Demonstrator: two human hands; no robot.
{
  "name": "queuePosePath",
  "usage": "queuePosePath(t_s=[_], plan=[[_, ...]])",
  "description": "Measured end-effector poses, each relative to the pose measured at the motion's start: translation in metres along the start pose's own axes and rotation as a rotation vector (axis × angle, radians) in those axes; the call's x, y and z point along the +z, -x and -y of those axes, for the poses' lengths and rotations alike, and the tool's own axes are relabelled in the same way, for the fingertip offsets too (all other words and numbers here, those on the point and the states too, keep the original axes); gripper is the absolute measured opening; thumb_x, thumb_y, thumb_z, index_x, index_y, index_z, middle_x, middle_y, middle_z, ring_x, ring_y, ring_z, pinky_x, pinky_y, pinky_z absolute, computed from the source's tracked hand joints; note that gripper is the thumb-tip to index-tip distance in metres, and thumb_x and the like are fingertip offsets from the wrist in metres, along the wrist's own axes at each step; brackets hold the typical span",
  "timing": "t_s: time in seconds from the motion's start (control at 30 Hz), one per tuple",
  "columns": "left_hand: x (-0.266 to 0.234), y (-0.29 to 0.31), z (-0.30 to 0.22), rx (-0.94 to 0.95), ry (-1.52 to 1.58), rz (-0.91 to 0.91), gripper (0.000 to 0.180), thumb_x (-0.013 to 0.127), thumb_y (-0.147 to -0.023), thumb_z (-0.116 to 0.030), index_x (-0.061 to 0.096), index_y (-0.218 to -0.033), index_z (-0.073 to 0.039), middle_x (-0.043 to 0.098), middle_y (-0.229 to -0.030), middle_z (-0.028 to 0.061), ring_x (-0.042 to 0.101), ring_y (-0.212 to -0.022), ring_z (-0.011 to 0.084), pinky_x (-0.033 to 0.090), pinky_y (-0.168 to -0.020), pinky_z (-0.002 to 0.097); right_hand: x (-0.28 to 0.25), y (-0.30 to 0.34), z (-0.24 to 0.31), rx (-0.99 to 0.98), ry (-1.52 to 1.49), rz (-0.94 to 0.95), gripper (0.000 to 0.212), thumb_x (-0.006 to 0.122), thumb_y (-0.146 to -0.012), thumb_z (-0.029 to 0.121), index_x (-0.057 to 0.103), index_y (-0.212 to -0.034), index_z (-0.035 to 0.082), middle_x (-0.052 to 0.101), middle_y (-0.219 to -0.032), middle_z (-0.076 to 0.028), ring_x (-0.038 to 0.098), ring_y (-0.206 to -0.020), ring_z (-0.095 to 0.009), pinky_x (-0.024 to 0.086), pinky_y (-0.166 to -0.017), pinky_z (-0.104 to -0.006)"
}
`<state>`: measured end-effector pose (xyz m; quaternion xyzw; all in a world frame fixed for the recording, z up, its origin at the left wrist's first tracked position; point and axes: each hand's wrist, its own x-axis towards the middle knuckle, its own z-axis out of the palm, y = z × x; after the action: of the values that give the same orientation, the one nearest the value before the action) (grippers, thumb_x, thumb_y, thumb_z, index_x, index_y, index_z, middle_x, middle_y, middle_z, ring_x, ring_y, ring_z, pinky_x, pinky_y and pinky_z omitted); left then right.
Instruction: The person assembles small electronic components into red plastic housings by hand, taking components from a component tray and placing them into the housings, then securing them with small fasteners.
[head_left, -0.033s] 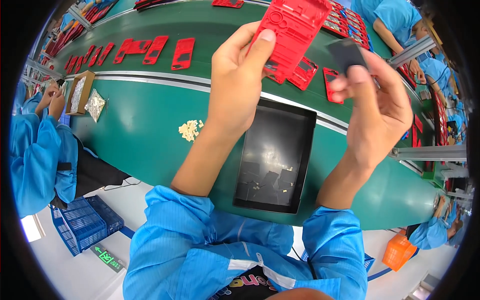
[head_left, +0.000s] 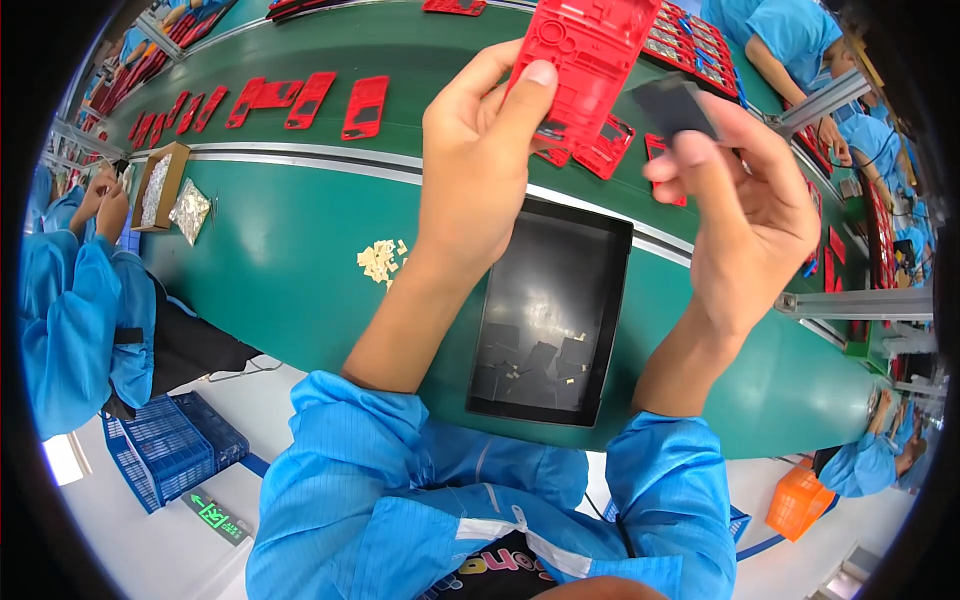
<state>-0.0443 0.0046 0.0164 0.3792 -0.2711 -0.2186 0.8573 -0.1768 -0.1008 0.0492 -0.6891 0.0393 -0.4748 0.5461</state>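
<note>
At left of centre, pale yellow pieces [head_left: 377, 261] are being carried by the green surface [head_left: 270, 260]. At upper centre, a red casing [head_left: 590, 75] is being gripped at its left edge by the left hand [head_left: 478, 150], the thumb being pressed on the recessed face and the other fingers being partly hidden behind. It is being judged light and stiff, best held by its long edges. Below, dark cut pieces [head_left: 540, 358] are being held in a black tray [head_left: 550, 260]. At upper right, a dark flat rectangle [head_left: 668, 105] is being pinched near its lower end by the right hand [head_left: 745, 220]; it is being judged thin, light and easily creased, the edges being preferred, though its stiffness cannot be told.
</note>
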Motion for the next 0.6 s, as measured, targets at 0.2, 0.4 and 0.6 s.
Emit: queuePosePath(t_s=[0.2, 0.4, 0.6], plan=[[0.0014, 0.0069, -0.0051, 0.062, -0.016, 0.067, 0.033, 0.059, -0.103, -0.006, 0.054, -0.132, 0.009, 0.074, -0.113, 0.0154, 0.069, -0.098, 0.0121, 0.057, -0.084, 0.0277, 0.0072, -0.0008, -0.0023, 0.020, 0.011, -0.002, 0.019, 0.073, -0.087, -0.012, 0.071, -0.106, -0.007, 0.073, -0.090, -0.011, 0.073, -0.077, -0.015, 0.060, -0.069, -0.0247], [0.0019, 0.0039, -0.0065, 0.118, -0.047, 0.159, 0.041, 0.057, -0.102, -0.001, 0.046, -0.140, 0.009, 0.071, -0.117, 0.0219, 0.071, -0.106, 0.0230, 0.062, -0.088, 0.0383, 0.0089, -0.0030, 0.0044, 0.128, 0.043, -0.063, 0.018, 0.076, -0.087, -0.007, 0.073, -0.105, -0.005, 0.073, -0.089, -0.008, 0.071, -0.076, -0.012, 0.054, -0.062, -0.0211], [0.0063, 0.0057, -0.0076, 0.109, -0.029, 0.172, 0.037, 0.057, -0.100, 0.004, 0.049, -0.136, 0.010, 0.073, -0.113, 0.0178, 0.067, -0.101, 0.0125, 0.056, -0.087, 0.0279, 0.0147, -0.0054, 0.0018, 0.166, 0.056, -0.135, 0.020, 0.076, -0.088, -0.007, 0.072, -0.107, -0.007, 0.073, -0.084, -0.010, 0.069, -0.070, -0.012, 0.049, -0.056, -0.0211]])
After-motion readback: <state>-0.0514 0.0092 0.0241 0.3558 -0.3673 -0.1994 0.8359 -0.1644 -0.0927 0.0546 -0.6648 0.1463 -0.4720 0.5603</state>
